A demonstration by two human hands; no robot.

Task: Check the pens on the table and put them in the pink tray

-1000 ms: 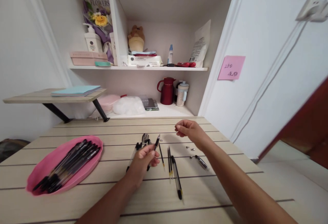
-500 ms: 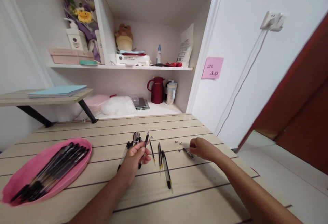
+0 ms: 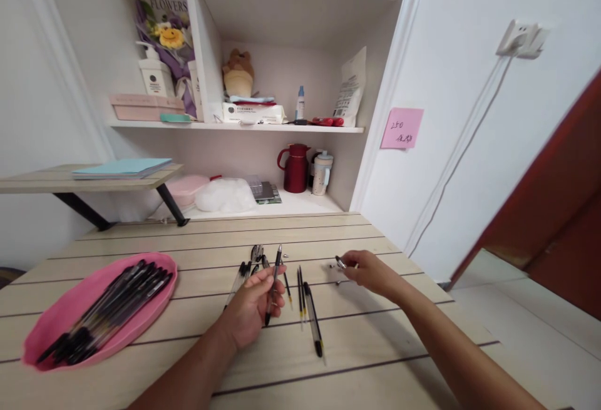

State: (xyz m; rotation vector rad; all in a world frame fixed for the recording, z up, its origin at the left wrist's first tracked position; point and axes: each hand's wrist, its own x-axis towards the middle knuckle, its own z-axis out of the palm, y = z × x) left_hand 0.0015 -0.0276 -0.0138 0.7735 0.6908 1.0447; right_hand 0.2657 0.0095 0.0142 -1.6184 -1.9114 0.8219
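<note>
My left hand (image 3: 257, 303) is closed round a black pen (image 3: 273, 291), held nearly upright with its silver tip on top. Behind that hand lie several dark pens (image 3: 245, 272) and pen parts. Thin black refills (image 3: 301, 291) with yellowish lower ends and a capped pen (image 3: 313, 322) rest on the table between my hands. On the right, my right hand (image 3: 364, 270) pinches a dark pen part (image 3: 340, 262), mostly hidden by the fingers. Small metal tips (image 3: 337, 283) lie on the table by those fingers.
At the left, a pink tray (image 3: 154, 313) holds many black pens. A small raised stand (image 3: 136, 178) with blue paper is behind it. Shelves at the back carry a red jug (image 3: 295, 169), a cup (image 3: 322, 172) and a white plastic bag (image 3: 225, 195).
My right hand has lifted the dark pen part off the table. My left hand still holds the pen. The whole view has shifted slightly.
</note>
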